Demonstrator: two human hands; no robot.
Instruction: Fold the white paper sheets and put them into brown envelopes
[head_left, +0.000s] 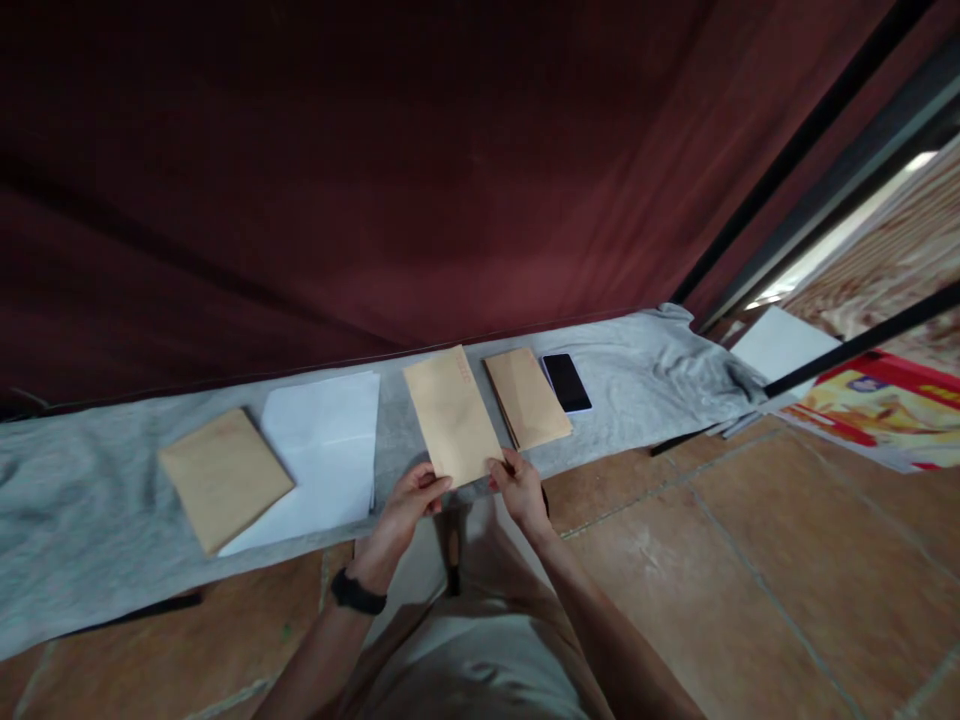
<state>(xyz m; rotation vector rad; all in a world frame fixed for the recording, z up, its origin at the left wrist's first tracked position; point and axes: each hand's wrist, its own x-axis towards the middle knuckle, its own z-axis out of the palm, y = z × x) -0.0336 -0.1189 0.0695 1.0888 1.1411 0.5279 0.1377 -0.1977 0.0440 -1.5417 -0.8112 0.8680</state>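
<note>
A tan paper envelope (455,415) with small red print near its far end lies in front of me, tilted slightly to the left. At its near right corner, my right hand (519,490) is closed, thumb on top and fingers beneath. My left hand (418,497) pinches the near left corner, its fingers curled under the edge. Just right of it rests a stack of similar brown envelopes (527,398). Further left, white paper sheets (330,440) lie partly under another stack of brown envelopes (225,480).
A dark-screened phone (567,383) lies right of the envelope stack. Everything sits on a narrow bench with a grey cloth (637,370), against a dark red curtain (480,180). Black bars and a red-yellow printed box (885,405) stand at the right, above a tiled floor (712,560).
</note>
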